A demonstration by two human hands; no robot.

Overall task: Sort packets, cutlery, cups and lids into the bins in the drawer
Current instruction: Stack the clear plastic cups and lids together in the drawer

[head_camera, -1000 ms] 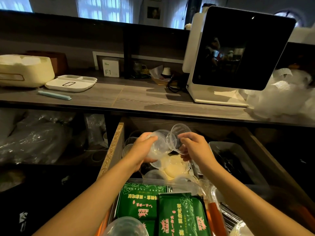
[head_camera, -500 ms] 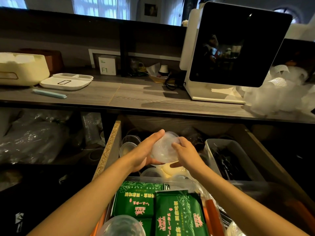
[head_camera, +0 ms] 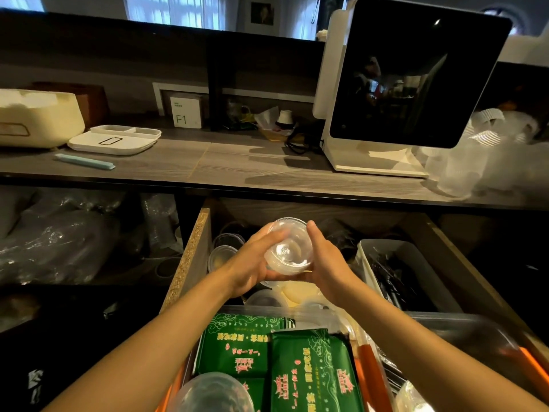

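Clear plastic cups (head_camera: 287,253) | base facing camera | both hands cupping

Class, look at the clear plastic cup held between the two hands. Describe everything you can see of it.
The clear plastic cup is small, round and see-through, apparently thin plastic, with a rim at its far end and its base turned toward the camera. It may be several cups nested; that cannot be told. It is held tilted above the open drawer, over other clear cups and lids. The left hand cups it from the left and below, and the right hand presses against its right side.
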